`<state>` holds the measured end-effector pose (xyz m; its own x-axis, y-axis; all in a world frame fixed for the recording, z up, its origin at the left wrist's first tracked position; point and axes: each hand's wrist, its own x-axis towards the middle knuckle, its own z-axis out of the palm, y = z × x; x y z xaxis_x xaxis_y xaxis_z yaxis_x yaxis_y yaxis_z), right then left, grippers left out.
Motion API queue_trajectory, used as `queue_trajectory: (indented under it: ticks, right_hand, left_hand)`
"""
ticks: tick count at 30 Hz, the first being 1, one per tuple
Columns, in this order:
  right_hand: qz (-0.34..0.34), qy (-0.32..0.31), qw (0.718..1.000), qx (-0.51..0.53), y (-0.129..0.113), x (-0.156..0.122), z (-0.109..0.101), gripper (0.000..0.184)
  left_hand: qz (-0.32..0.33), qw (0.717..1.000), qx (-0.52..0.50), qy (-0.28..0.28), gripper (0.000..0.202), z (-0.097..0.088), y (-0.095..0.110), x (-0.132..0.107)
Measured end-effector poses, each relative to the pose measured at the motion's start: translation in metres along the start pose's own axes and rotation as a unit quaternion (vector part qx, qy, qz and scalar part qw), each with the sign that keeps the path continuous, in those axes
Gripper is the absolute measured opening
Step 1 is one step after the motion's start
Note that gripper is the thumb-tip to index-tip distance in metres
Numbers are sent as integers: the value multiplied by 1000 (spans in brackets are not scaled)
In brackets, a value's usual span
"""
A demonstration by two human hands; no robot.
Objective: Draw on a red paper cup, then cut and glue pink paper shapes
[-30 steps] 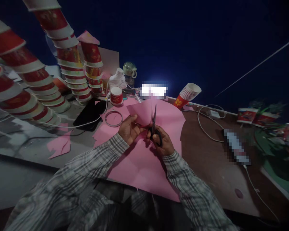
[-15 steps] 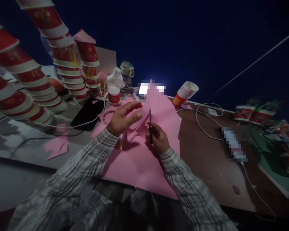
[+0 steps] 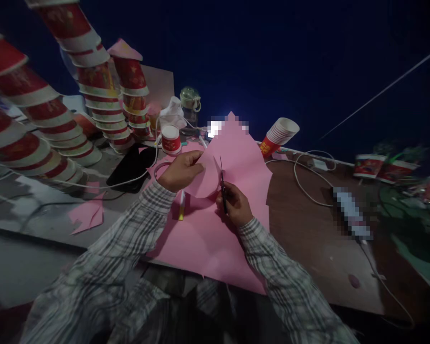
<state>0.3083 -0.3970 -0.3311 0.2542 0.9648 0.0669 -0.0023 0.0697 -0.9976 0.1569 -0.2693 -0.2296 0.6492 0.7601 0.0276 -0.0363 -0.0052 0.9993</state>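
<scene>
A large pink paper sheet (image 3: pixel 215 239) lies on the table in front of me, its far part lifted up. My left hand (image 3: pixel 179 169) pinches the raised pink flap at its left edge. My right hand (image 3: pixel 234 205) is closed around the handles of black scissors (image 3: pixel 222 184), whose blades point up and away into the paper beside the flap. A yellow-tipped pen or glue stick (image 3: pixel 181 211) lies on the sheet under my left wrist. Plaid sleeves cover both my forearms.
Tall leaning stacks of red-and-white paper cups (image 3: pixel 93 91) stand at the left. A single cup (image 3: pixel 171 139), a tape ring (image 3: pixel 161 168), a black phone (image 3: pixel 129 167), a tipped cup stack (image 3: pixel 279 136), white cables (image 3: pixel 308 181) and a pink scrap (image 3: pixel 88 215) lie around.
My left hand, open half a second ago, has closed back on the pink flap. The scissors stayed nearly upright in my right hand, and the paper's far tip rose higher.
</scene>
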Motion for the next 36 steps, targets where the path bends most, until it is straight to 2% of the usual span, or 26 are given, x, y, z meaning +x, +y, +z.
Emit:
queue_trajectory:
  ticks: [4, 9, 11, 16, 20, 25, 30, 36]
  right_hand:
    - [25, -39, 996, 79, -6, 2, -5, 54]
    - [54, -104, 979, 169, -9, 2, -10, 52]
    - [78, -116, 974, 181, -11, 1, -11, 51]
    - [105, -101, 970, 195, -13, -1, -10, 51]
    - [105, -85, 972, 191, -15, -1, -9, 53]
    - [110, -91, 976, 163, -20, 0, -9, 53]
    - [106, -94, 979, 149, -21, 0, -9, 52]
    - [102, -93, 981, 136, -17, 1, -9, 50]
  left_hand:
    - [-14, 1000, 2, 17, 6, -3, -9, 8]
    - [-73, 995, -65, 2, 13, -9, -23, 16]
    - [-75, 995, -72, -4, 17, -11, -27, 17]
    - [-42, 995, -85, -21, 25, -14, -29, 17]
    - [-57, 995, -76, -31, 36, -13, -29, 17]
    - [-72, 995, -47, -49, 31, -14, -31, 16]
    - [-42, 997, -13, -65, 28, -16, -35, 17]
    - [-38, 997, 8, -71, 25, -16, -36, 17]
